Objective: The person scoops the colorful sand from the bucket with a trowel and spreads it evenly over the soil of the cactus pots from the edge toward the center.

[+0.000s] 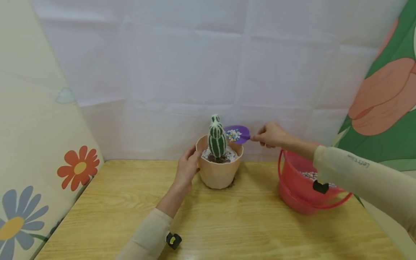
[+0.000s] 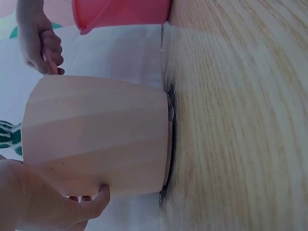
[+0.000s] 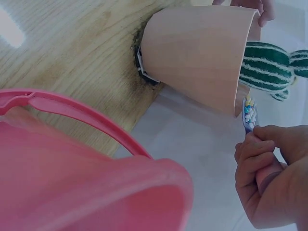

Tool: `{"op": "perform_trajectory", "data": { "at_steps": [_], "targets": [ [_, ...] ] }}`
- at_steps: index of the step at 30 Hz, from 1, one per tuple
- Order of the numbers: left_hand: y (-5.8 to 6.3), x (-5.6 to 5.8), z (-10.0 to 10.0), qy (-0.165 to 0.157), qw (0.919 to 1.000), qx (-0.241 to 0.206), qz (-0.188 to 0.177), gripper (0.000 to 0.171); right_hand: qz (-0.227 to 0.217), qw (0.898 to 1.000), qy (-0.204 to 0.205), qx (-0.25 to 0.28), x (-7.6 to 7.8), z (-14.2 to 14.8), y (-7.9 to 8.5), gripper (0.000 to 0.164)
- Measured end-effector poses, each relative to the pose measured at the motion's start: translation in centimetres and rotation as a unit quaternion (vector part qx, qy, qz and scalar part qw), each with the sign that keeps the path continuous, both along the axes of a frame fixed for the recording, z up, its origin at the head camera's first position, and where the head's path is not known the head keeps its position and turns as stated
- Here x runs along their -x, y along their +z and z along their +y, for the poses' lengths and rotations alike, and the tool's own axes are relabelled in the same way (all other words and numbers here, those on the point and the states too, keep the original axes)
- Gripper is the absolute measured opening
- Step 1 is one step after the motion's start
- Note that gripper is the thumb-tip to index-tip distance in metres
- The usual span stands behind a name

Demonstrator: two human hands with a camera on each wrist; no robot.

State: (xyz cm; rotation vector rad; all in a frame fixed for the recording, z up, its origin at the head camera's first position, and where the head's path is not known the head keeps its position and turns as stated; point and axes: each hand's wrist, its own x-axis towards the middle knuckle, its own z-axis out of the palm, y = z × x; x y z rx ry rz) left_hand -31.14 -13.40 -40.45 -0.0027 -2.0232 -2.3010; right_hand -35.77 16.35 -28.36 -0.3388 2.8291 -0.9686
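"Where's the pot (image 1: 218,176)?"

"Upright on the table (image 1: 130,216), left of the red bucket (image 1: 290,180). The cactus (image 1: 217,141) stands in it, with dark soil (image 1: 217,159) at its foot."

"And the left hand (image 1: 188,167)?"

"Holding the pot's side near the rim, fingers partly bent round the wall."

"The right hand (image 1: 270,135)?"

"Its fingers are closed round the handle of the scoop (image 1: 246,133). The blade carries coloured pebbles (image 1: 233,135), just beside the cactus at the pot's rim."

"Anything in the bucket?"

"More pebbles, partly hidden by the right arm."
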Motion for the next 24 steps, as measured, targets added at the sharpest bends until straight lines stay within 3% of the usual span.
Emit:
{"op": "perform_trajectory", "data": {
  "at_steps": [14,20,24],
  "targets": [
    [0.0,0.2,0.4,-0.005,0.9996,0.027,0.009,0.057,0.095,0.992,0.022,-0.074,-0.1,0.6,0.2,0.029],
    [-0.1,0.5,0.7,-0.011,0.9985,0.05,0.018,0.057,0.179,0.973,0.04,-0.142,-0.9,0.6,0.4,0.031],
    [-0.3,0.7,0.8,-0.009,0.9978,0.06,0.027,0.056,0.233,0.952,0.058,-0.192,-1.3,0.4,0.5,0.027]
  ]
}}
